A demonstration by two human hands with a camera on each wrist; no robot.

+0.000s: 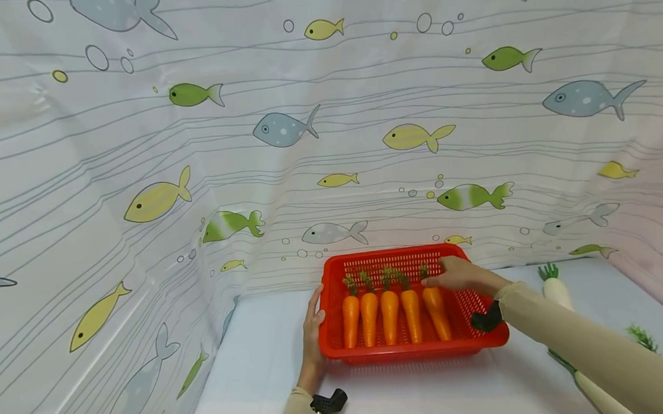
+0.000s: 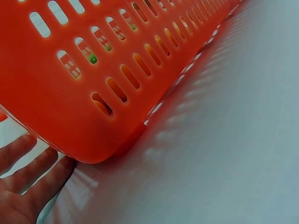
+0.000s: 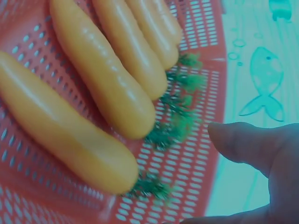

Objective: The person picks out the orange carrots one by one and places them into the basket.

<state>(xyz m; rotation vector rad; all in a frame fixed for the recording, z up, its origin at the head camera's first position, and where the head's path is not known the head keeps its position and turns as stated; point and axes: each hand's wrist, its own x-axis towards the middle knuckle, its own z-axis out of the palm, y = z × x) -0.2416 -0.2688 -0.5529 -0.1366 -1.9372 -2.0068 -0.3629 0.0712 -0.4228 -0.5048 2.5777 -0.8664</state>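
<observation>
Several orange carrots (image 1: 390,315) with green tops lie side by side in a red perforated plastic basket (image 1: 410,350). My left hand (image 1: 313,325) touches the basket's left side; in the left wrist view its fingers (image 2: 39,168) reach out straight along the outer wall. Over the basket's right half is my right hand (image 1: 458,274), near the leafy top of the rightmost carrot (image 1: 437,313). The right wrist view shows the thumb (image 3: 243,142) extended, apart from the closest carrot (image 3: 65,126). The other right fingers are mostly hidden there.
A white radish (image 1: 557,293) with green leaves lies right of the basket, behind the right forearm. Another white radish (image 1: 598,396) is partly covered by the sleeve, near a green sprig (image 1: 643,336). A fish-patterned curtain (image 1: 365,205) rises behind the white tabletop (image 1: 255,358).
</observation>
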